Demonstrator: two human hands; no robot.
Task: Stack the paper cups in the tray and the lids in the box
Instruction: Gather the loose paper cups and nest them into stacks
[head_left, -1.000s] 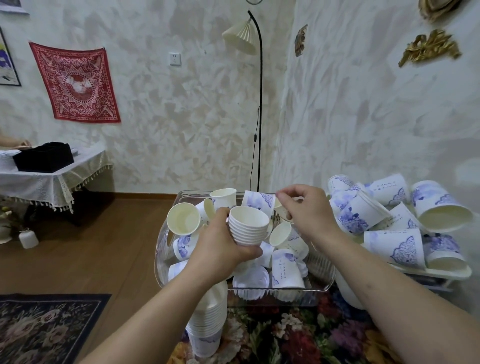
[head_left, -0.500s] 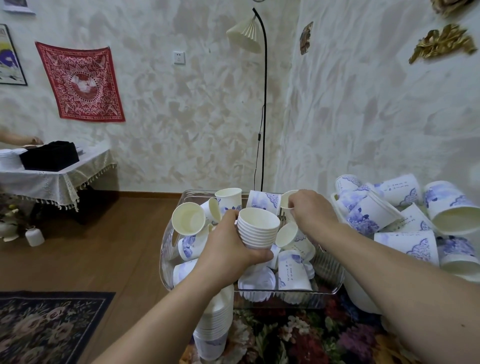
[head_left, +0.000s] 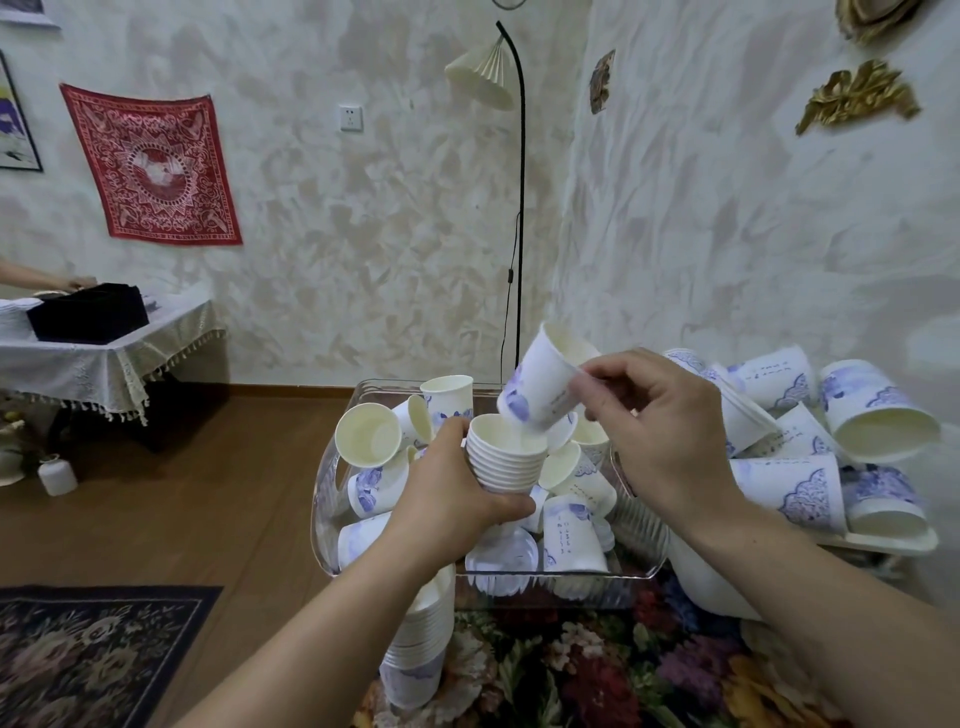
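A red wall cloth (head_left: 156, 166) hangs far left, above a draped side table (head_left: 104, 364). Loose cups fill the clear tray (head_left: 324, 499). The left hand (head_left: 457, 499) grips a nested cup stack (head_left: 506, 457); the right hand (head_left: 670, 441) pinches a tilted paper cup (head_left: 545, 384) just above the stack's mouth. More cups crowd a white tray (head_left: 893, 540) by the plaster wall.
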